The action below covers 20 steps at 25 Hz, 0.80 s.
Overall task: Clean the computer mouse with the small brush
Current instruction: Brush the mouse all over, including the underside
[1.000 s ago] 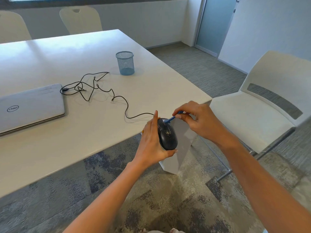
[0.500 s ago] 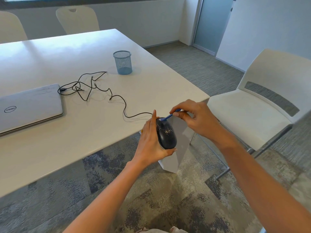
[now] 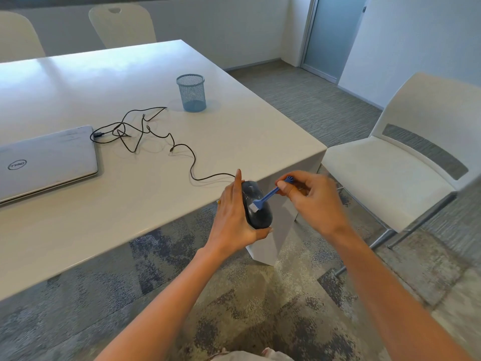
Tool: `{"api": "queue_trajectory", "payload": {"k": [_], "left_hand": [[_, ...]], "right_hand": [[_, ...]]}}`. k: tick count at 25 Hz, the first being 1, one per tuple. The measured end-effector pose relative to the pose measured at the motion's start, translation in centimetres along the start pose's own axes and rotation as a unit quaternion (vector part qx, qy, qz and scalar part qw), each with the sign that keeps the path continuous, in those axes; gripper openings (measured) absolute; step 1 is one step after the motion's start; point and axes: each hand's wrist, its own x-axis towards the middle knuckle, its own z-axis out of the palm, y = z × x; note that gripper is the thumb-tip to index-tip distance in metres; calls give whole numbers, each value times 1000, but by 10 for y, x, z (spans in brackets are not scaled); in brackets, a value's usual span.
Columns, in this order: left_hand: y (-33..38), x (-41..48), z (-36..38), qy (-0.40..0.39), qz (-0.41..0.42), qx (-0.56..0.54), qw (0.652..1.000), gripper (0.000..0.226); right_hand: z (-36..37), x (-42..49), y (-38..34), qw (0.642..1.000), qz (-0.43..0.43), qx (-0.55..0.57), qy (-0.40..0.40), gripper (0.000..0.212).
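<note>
Gripping the mouse [image 3: 256, 208] in left hand [image 3: 234, 220] off the desk's [image 3: 156, 194] near corner, long axis pointing away, right hand [image 3: 309, 199] pinching brush [image 3: 265, 198] crosswise, bristles touching its top.

White table [image 3: 130, 204], chairs [image 3: 390, 165], grey carpet [image 3: 234, 308]

The single head-worn view looks forward and steeply down from close above both forearms. It faces the near right corner of the white table [image 3: 145, 204], with a chair [image 3: 390, 173] to the right and a door [image 3: 330, 35] far right.
</note>
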Motion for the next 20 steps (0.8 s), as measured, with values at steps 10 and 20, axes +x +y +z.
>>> {"api": "queue_trajectory", "payload": {"k": [10, 20], "left_hand": [[-1, 1, 0, 3, 3, -3, 1000, 146], [0, 1, 0, -3, 4, 2, 1000, 147]], "right_hand": [[-5, 9, 6, 994, 51, -22, 97, 21], [-8, 19, 14, 989, 98, -5, 107, 17]]}}
